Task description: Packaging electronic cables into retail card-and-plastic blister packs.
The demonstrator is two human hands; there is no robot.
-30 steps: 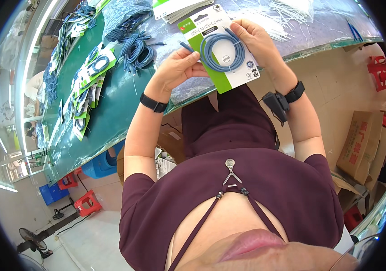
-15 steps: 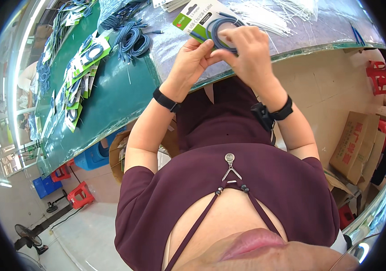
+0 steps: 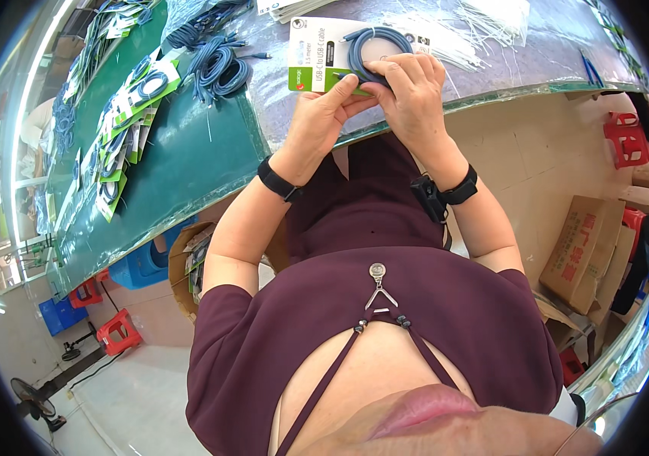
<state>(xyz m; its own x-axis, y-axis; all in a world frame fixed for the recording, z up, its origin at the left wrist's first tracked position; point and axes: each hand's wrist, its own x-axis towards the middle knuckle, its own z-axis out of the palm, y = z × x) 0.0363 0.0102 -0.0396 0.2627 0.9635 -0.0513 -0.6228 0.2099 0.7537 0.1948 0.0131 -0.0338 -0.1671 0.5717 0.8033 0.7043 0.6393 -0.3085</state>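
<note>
A white and green cardboard backing card [image 3: 309, 53] is held above the near edge of the table. Against its right half lies a coiled blue USB cable [image 3: 354, 53]. My left hand [image 3: 323, 125] pinches the card's lower edge, thumb in front and the other fingers behind. Closed around the coil's lower right side is my right hand [image 3: 414, 95], its thumb beside the left thumb. The fingertips behind the card are hidden.
Bundled blue cables [image 3: 222, 68] lie on the table left of my hands. Farther left are several carded cables [image 3: 138, 106]. White cable ties [image 3: 484, 26] spread at the back right, near blue-handled pliers [image 3: 590, 68]. Cardboard boxes [image 3: 579, 254] stand on the floor at right.
The card has turned from a slant to nearly level. My right hand has come down and closed on the lower right of the coil; my left hand keeps its pinch.
</note>
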